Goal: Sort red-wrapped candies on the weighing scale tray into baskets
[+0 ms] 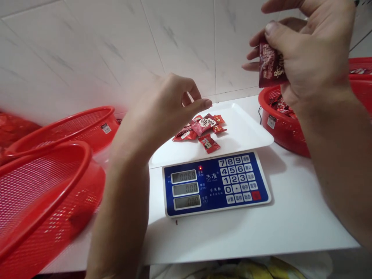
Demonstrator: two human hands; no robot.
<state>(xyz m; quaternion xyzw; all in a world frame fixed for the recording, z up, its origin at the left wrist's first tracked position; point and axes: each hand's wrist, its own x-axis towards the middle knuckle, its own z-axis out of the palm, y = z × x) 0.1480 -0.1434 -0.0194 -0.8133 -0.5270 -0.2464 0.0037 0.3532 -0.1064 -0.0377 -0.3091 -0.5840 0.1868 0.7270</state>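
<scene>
My right hand, raised at the upper right, grips a dark red wrapped candy between thumb and palm, with the other fingers spread. Over the left part of the white weighing pan, my left hand hovers with loosely bent fingers and the thumb stretched out. Nothing shows in it, though its far side is hidden. Below it, several red and pink wrapped candies lie in a small heap, with one red candy in front. The digital scale reads about 0.068 on its top display.
Two red mesh baskets lean at the left. Another red basket holding wrapped candies stands right of the pan, with a further red basket behind it. A tiled wall rises behind the white table.
</scene>
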